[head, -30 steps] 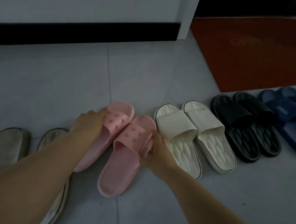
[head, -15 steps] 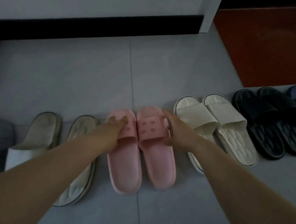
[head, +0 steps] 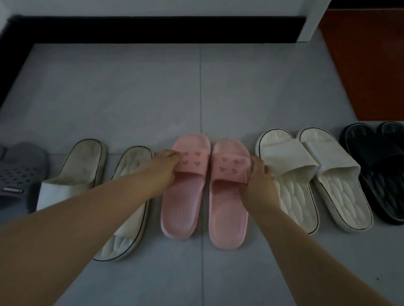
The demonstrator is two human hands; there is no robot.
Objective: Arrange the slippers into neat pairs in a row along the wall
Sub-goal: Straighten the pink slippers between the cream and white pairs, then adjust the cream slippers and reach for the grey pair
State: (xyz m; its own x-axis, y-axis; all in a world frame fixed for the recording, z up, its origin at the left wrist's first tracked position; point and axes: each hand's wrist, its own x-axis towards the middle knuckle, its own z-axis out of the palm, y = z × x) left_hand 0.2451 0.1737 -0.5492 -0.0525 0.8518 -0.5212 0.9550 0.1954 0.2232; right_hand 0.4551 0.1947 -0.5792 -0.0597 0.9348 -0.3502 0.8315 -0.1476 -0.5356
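Pinching the outer strap edge of the left pink slipper (head: pixel 181 204) with the left grip (head: pixel 162 168), fingers curled over the top. Wrapping the right grip (head: pixel 258 179) round the outer strap edge of the right pink slipper (head: pixel 227 215). Set side by side in the middle of the row on the tiled floor (head: pixel 140 97), nearly touching, toes toward the black skirting board (head: pixel 158 35) but well apart from it. Not level, though: left toe further forward than the right.

Likely to end up staggered if let go now, so worth evening the toes first. Risky on the right: pressed up against the near cream slipper (head: pixel 293 198), seemingly touching it, so liable to shove that tidy neighbour askew with any sideways push. Risky on the left too: reaching across the worn cream slipper (head: pixel 132 235) with the forearm, hence apt to drag or twist it on pulling back. Also possible to tip a soft sole by lifting at the strap alone. Cannot tell whether the left pink heel lies flat on the floor.
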